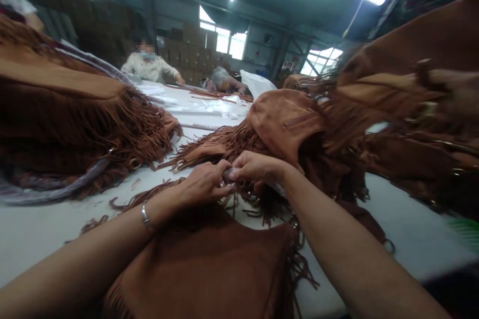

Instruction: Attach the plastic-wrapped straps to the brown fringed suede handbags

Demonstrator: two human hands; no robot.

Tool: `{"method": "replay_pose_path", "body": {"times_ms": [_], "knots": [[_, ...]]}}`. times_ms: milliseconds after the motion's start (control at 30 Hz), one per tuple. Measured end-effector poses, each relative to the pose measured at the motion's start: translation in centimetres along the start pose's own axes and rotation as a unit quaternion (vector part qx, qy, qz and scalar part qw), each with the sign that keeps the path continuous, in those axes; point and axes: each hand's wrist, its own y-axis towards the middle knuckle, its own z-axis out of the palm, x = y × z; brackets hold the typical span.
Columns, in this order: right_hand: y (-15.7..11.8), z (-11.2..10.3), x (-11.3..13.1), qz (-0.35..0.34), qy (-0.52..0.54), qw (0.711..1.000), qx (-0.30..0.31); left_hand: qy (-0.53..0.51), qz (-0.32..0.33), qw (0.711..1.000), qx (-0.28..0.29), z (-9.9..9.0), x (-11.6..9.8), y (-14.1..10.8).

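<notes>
A brown suede fringed bag lies closest to me, its curved upper edge below my hands. Just beyond that edge, my left hand and my right hand meet, fingers bent and closed. Between their fingertips is a short piece of plastic-wrapped handle, mostly covered by the fingers. More clear wrap shows under my right wrist. A silver bracelet is on my left wrist. Directly behind the hands sits another brown fringed bag, with loose fringe strands around it.
Fringed bags are piled on the left, with a plastic-wrapped handle curving out. More bags, blurred, stack high on the right. White paper scraps lie farther along the white table. Two people work at its far end; another stands far left.
</notes>
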Motion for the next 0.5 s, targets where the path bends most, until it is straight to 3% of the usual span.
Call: {"method": "replay_pose_path", "body": {"times_ms": [100, 200, 267, 367, 500], "knots": [[-1.6, -0.9, -0.4, -0.023, 0.018, 0.999, -0.033, 0.008, 0.013, 1.000, -0.001, 0.0, 0.0, 0.0], [-5.5, -2.4, -1.3, -0.054, 0.042, 0.991, -0.112, -0.015, 0.026, 1.000, -0.002, -0.3, 0.6, 0.1], [-8.5, -3.0, -2.2, -0.036, 0.033, 0.992, -0.120, -0.052, 0.017, 0.998, -0.005, -0.4, 1.1, 0.2], [-11.5, -2.4, -3.6, 0.018, -0.039, 0.996, -0.072, -0.099, 0.019, 0.995, -0.008, -0.5, 1.9, 0.2], [-11.6, -0.1, -5.0, 0.052, -0.183, 0.970, -0.149, -0.162, -0.006, 0.986, -0.036, -1.0, 2.1, -0.2]]}}
